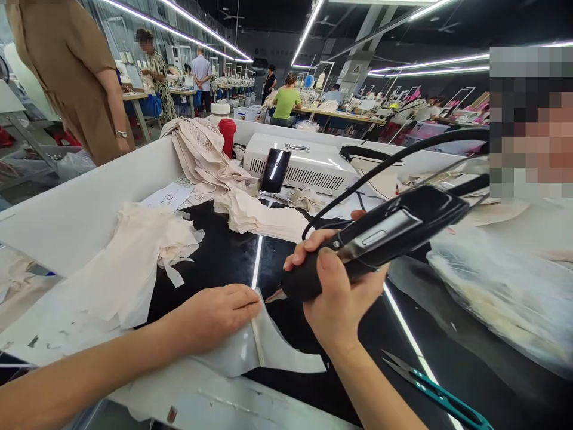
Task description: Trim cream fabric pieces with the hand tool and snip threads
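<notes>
My right hand (pixel 338 292) is closed around a black corded hand tool (pixel 380 236), its tip pointing down at a pale fabric piece (pixel 273 346) on the glossy black table (pixel 447 358). My left hand (pixel 215 313) lies flat with its fingers together, pressing on the left part of that fabric piece, close to the tool's tip. The tool's black cable (pixel 403 156) arches up and away to the right.
Piles of cream fabric (pixel 143 257) and folded pieces (pixel 264 218) lie beyond my hands. Teal-handled snips (pixel 441 397) rest at the lower right. A white machine (pixel 313 161), a phone (pixel 275 170) and a red bottle (pixel 227 136) stand behind. A clear plastic bag (pixel 496 292) lies right. People work nearby.
</notes>
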Available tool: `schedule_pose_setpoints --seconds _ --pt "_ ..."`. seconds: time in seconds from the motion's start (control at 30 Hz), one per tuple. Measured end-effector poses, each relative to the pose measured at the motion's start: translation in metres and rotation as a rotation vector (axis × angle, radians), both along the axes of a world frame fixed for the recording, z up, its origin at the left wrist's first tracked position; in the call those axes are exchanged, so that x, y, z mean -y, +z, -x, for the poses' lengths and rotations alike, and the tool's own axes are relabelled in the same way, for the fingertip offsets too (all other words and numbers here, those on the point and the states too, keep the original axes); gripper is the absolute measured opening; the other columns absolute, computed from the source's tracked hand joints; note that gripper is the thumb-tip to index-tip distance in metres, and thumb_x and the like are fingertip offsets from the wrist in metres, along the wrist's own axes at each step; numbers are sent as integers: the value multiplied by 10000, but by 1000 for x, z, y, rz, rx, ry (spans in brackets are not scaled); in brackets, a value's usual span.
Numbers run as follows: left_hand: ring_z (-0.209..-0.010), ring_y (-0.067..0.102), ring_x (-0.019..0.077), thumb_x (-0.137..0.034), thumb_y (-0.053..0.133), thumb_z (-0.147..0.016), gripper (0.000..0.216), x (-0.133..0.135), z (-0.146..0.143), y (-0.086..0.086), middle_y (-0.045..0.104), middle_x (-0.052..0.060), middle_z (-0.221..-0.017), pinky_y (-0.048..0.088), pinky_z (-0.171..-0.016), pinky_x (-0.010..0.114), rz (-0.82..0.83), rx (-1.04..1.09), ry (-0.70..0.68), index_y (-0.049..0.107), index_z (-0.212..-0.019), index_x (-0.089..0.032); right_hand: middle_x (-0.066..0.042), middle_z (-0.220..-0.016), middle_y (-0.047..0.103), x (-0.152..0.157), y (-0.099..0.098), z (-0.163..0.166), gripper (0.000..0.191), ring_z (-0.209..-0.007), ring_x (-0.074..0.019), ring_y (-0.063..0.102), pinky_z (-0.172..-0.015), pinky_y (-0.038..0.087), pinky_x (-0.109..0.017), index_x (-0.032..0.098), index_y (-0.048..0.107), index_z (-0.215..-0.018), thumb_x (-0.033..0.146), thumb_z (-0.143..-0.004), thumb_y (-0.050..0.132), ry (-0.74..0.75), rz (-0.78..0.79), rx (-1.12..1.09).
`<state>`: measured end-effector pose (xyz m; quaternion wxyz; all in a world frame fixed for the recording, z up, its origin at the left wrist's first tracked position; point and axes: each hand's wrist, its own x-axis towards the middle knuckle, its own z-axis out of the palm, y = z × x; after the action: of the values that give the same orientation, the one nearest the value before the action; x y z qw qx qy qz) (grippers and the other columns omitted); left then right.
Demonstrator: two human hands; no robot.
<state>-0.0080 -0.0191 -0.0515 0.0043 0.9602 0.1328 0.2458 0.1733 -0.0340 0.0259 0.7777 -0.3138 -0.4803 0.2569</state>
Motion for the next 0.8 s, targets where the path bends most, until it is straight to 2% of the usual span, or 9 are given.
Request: schedule_pose_setpoints --seconds 0.2,0.53,0.8 --pt "-1154 665 225 -38 462 -1010 262 1 -1 -1 683 146 -1197 599 -1010 344 19 -7 -5 625 -1215 -62 82 -815 642 -4 -5 5 336 -555 -112 627 -514 559 -274 281 485 -1078 209 -855 726 31 16 9" --pt "-1140 672 221 -44 459 -1014 254 1 -1 2 693 149 -1180 609 -999 352 19 0 -2 633 -1197 -62 74 -817 636 -3 -8 4 351 -560 -115 623 -518 555 -274 284 480 -1090 239 -865 746 35 -12 10" --pt "-1103 681 211 -70 468 -1028 227 2 -1 1 691 132 -1163 619 -947 331 -2 20 17 640 -1177 -81 79 -812 615 0 -6 5 348 -564 -120 614 -526 557 -289 291 466 -1117 248 -876 712 27 33 41"
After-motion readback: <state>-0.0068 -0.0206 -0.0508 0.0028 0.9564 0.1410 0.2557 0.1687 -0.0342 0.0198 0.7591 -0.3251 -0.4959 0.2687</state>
